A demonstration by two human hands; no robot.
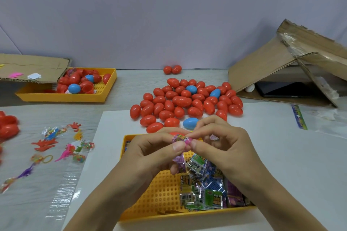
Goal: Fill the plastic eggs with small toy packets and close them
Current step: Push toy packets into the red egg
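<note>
**Packet in hand, egg not yet loaded**

Pale bench [281, 155] against a plain grey wall; white sheet under the work area.

- Both hands meet over the near yellow tray [150, 199]. Left hand [150, 152] and right hand [223, 144] pinch one small toy packet [181, 139] between fingertips and thumbs, apparently folding or squeezing it smaller.
- Something red shows just behind the fingers, possibly an open egg half; mostly hidden, cannot tell.
- Near tray holds a loose pile of packets [206, 187] at its right end. Plenty left.
- Heap of closed eggs [187, 103], mostly red with a few blue, lies beyond the tray at mid-bench; whether they are filled cannot be told.
- Far-left yellow tray [62, 96] holds more eggs, with at least one open red half.
- Loose rubbery toys [62, 146] at near left; cardboard box [281, 65] at far right.

Judgement: mid-run. This packet still has to go into an egg and the egg be snapped shut; the packet supply suggests many rounds remain.
</note>
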